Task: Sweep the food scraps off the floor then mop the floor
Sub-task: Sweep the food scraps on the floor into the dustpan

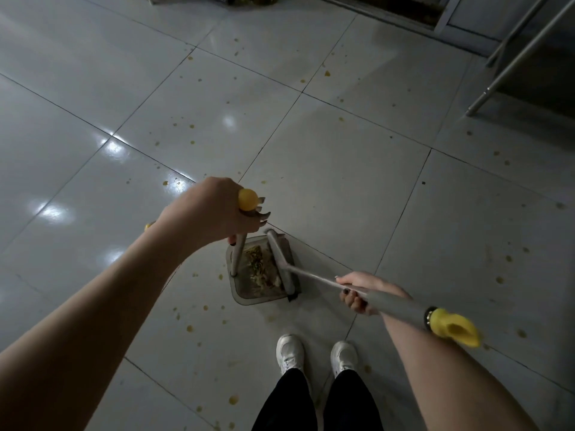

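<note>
A grey dustpan (245,293) stands on the white tiled floor (326,169) just ahead of my feet, with a heap of food scraps (263,270) inside it. My left hand (214,213) grips the yellow-capped top of the dustpan's upright handle (247,199). My right hand (357,293) holds the grey broom handle (392,301), which ends in a yellow grip (454,328) over my forearm. The broom head (281,262) lies across the open side of the dustpan, against the scraps.
Small yellow-brown spots and drips (189,328) are scattered over the tiles all around. Metal furniture legs (510,63) stand at the upper right beside a dark wall base. My white shoes (317,356) are just behind the dustpan.
</note>
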{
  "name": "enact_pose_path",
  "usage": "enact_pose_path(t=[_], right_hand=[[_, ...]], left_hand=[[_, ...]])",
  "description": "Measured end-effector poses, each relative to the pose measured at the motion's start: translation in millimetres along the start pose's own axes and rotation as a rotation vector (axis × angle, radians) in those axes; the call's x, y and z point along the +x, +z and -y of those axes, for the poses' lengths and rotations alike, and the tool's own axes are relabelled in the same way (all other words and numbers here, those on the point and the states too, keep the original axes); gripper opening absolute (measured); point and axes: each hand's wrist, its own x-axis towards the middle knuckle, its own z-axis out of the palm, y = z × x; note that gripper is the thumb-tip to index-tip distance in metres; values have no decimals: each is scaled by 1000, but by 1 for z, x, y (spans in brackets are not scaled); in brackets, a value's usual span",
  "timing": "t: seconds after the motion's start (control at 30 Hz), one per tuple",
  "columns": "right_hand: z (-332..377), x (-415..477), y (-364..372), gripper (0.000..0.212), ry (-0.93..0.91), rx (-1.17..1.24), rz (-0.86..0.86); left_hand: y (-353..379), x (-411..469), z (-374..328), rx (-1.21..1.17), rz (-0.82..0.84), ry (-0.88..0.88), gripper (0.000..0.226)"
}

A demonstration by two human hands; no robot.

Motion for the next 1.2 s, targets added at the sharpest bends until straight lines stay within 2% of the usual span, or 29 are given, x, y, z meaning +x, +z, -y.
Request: enact_pose_path(t=[0.13,0.27,0.37,0.6,0.73,0.8,0.87,1.0,1.07,1.2], right_hand=[[4,-23,-18,46,-8,21,-90],[5,-28,-15,46,-19,-70,-224],[10,-13,0,41,-94,-147,-294],[7,15,20,42,-11,-55,-13],[3,-11,-22,43,-11,30,-31],[3,-26,-43,53,-2,61,-51],[4,-30,-47,55,10,8,-97],[0,-11,-25,44,6,-198,-249],[-4,3,-9,44,6,-184,-230],[-10,18,9,45,14,-1,-29]], left_hand=[[0,0,6,4,2,4,26],[3,2,-1,35,-14,30,23],[5,4,-5,55,-30,47,21],[12,8,-11,54,-72,62,22],[11,11,-18,62,-57,75,26],[12,12,-21,63,-52,84,26],[13,13,-25,68,-60,86,27],[15,13,-28,82,-77,92,27],[16,12,-28,83,-72,93,27],[14,14,-27,92,-68,69,24]])
